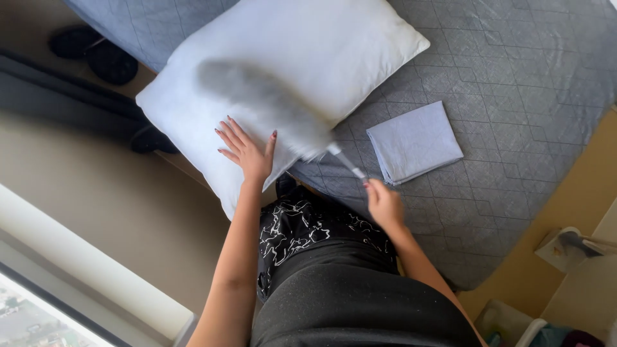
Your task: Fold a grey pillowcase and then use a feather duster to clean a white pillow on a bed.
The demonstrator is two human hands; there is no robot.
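Right now your left hand [247,151] lies flat on the white pillow [283,77], fingers spread wide, gripping nothing, just pressing near the lower edge, prob. to keep the pillow from sliding. Your right hand [384,204] is closed round the thin handle of a grey duster [263,106], w/ the fluffy head blurred across the middle of the pillow, so it looks mid-sweep. The handle angles up & left from your fist, which puts the head over the pillow while your hand stays clear over the bed. The pillow sits tilted at the corner of the grey quilted bed cover [527,77], its lower corner overhanging the edge twd your legs, close enough for both hands. Just right of the duster handle lies a folded pale blue cloth [414,141], flat on the cover, apart from the pillow. Dark slippers [96,51] sit on the floor at upper left, well away.
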